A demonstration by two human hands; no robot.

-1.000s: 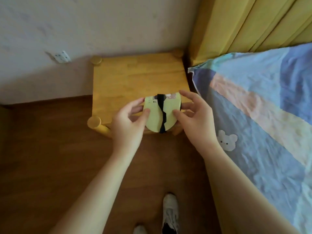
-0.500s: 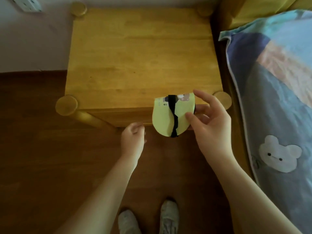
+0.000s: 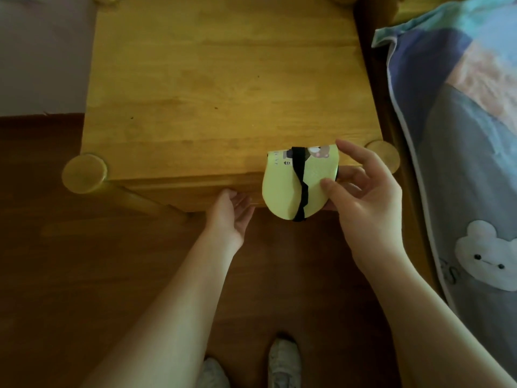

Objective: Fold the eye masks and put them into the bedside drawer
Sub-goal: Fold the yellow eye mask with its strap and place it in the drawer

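A pale green eye mask (image 3: 282, 189), folded in half with its black strap wrapped down the middle, is pinched in my right hand (image 3: 366, 200) just in front of the wooden bedside table (image 3: 218, 88). My left hand (image 3: 230, 212) reaches under the table's front edge, with its fingertips against the drawer front (image 3: 190, 191). The drawer looks closed; its handle is hidden.
The bed with a pastel patchwork cover and a white bear print (image 3: 486, 261) runs along the right, close to the table. Round corner posts (image 3: 84, 173) stick out at the table's front. Dark wood floor and my two shoes (image 3: 284, 362) are below.
My left hand let go of the mask and dropped to the drawer front. My right hand alone now holds the folded mask. The view moved closer over the table.
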